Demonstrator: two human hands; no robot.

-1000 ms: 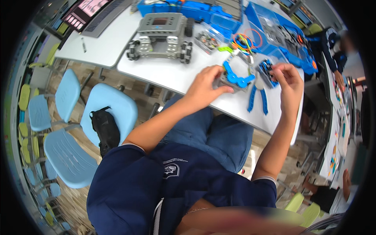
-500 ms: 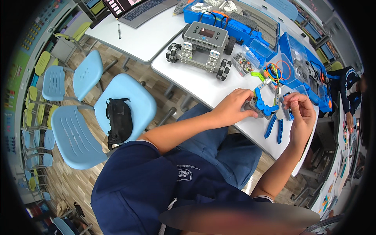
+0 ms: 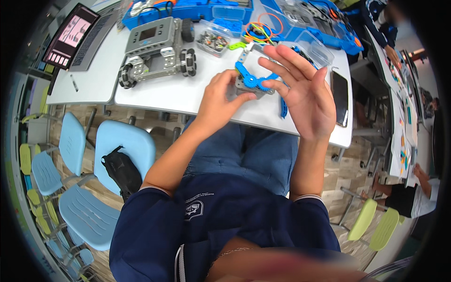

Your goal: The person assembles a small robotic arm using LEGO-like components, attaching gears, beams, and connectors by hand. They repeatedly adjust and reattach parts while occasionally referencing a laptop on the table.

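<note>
My left hand gripped the small grey and blue gear part on the white table, near the top middle; my right hand was open with fingers spread beside it, maybe touching; the wheeled robot sat upper left.

head-worn fisheye looks steeply down, close over the white table and the wearer's lap.

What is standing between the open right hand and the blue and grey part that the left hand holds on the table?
Nothing visible. The right hand is open, palm up, just right of the blue and grey part, its fingertips over the part's right edge. The left hand grips the part from the left side.
</note>
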